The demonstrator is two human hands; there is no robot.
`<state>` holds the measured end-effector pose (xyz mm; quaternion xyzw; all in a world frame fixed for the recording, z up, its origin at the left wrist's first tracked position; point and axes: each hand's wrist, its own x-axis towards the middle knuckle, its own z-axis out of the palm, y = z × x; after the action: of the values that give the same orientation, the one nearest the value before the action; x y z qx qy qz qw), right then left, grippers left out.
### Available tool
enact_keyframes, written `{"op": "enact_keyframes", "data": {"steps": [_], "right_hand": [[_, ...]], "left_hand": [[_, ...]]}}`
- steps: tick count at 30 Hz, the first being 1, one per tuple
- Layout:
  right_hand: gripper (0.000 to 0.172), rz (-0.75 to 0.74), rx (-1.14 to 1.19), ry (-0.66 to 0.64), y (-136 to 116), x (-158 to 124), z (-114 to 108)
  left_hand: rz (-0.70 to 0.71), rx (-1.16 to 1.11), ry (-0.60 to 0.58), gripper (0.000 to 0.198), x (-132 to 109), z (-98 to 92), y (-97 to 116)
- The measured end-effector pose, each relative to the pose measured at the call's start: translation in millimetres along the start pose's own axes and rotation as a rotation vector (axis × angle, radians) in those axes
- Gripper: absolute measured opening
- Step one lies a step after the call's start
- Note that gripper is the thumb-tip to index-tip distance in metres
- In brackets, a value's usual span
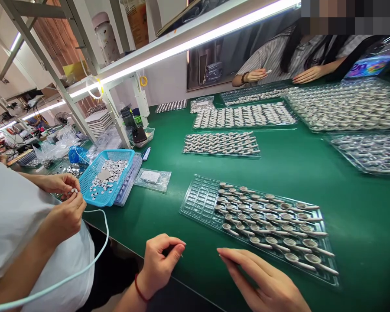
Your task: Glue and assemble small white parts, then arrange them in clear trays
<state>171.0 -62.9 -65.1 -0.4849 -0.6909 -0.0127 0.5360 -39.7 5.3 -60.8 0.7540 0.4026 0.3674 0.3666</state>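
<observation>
Low over the near edge of the green table, my left hand [160, 262] has its thumb and index finger pinched together. A tiny thin bit shows below the fingertips, too small to name. To its right, my right hand [263, 279] holds its thumb and fingers pressed together at the tips; what is between them, if anything, is too small to tell. Just beyond my right hand lies a clear plastic tray [198, 203]. Rows of small grey-white, spoon-shaped parts [271, 229] with round heads and thin handles fill most of it, while its left slots hold none.
A co-worker's hands [66, 203] handle a small part at left, beside a blue basket [100, 197] of black-and-white pieces. A clear bag [153, 180] lies near it. More filled trays [221, 143] stand behind. Another person's hands [308, 74] are across the table.
</observation>
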Motion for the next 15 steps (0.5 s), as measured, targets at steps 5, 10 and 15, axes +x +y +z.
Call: {"op": "enact_keyframes", "data": {"steps": [5, 10, 15], "right_hand": [[0.016, -0.011, -0.024, -0.013, 0.2, -1.3, 0.4], [0.016, -0.007, -0.021, -0.009, 0.1, -1.9, 0.6], [0.016, 0.003, -0.014, -0.017, 1.7, -4.3, 1.6]], "left_hand": [[0.004, 0.0, 0.008, 0.023, 0.7, 0.5, -1.3], [0.009, 0.006, 0.009, 0.022, -0.6, 0.2, -2.1], [0.017, 0.01, 0.01, 0.022, -0.9, -0.3, -2.4]]}}
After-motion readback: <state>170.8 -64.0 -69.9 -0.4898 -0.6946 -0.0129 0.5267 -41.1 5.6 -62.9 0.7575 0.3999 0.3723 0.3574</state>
